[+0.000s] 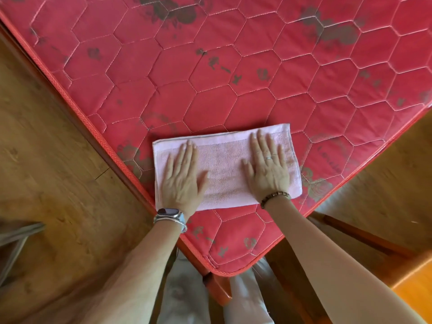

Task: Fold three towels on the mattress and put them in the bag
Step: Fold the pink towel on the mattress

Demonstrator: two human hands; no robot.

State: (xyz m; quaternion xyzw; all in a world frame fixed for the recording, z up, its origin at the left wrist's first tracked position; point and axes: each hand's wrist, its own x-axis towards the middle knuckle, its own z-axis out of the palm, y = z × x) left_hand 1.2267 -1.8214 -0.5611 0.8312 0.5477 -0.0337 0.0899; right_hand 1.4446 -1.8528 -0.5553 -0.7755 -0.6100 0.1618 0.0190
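Note:
A pale pink towel (pixel 224 164), folded into a long rectangle, lies flat near the corner of a red quilted mattress (pixel 233 78). My left hand (pixel 182 176) rests palm down on the towel's left part, fingers together and stretched out. My right hand (pixel 268 164) lies palm down on the right part, fingers slightly spread. Neither hand grips the cloth. No other towel and no bag are in view.
The mattress corner (pixel 219 270) points toward me, with orange piping along its edges. Wooden floor (pixel 58 183) lies to the left and right. A grey metal frame (pixel 16 237) pokes in at the lower left. A wooden bed frame (pixel 364 239) shows at the lower right.

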